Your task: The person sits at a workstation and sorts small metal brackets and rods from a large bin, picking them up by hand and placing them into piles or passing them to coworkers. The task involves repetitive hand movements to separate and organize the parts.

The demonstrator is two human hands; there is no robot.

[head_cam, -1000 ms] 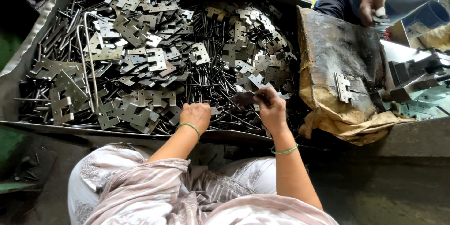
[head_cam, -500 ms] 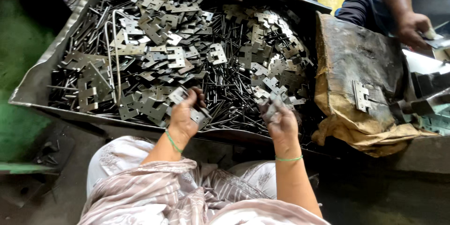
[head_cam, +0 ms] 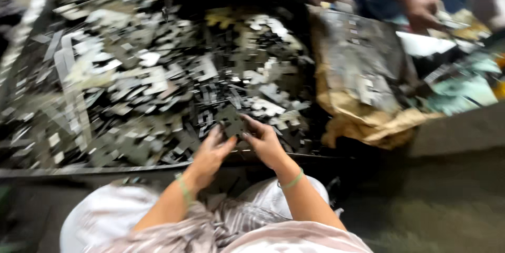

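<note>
While both of my hands meet at the near edge of the metal tray (head_cam: 79, 170), a small flat metal piece (head_cam: 231, 123) sits pinched between them. My left hand (head_cam: 210, 150) has its fingers (head_cam: 214, 134) stretched up to the piece from below, and my right hand (head_cam: 263, 140) curls around its other side; the blur hides the exact grip. The piece lies just above the heap of stamped metal parts (head_cam: 158, 74) and thin rods that fills the tray from rim to rim, so the only open room is close to my knees (head_cam: 273, 195), along the near rim. To the right, a crumpled brown sack (head_cam: 363, 111) drapes over the tray's side. Beyond it, another person's hand (head_cam: 423, 11) works at the far edge. The dark floor (head_cam: 447, 205) lies to my right.
</note>
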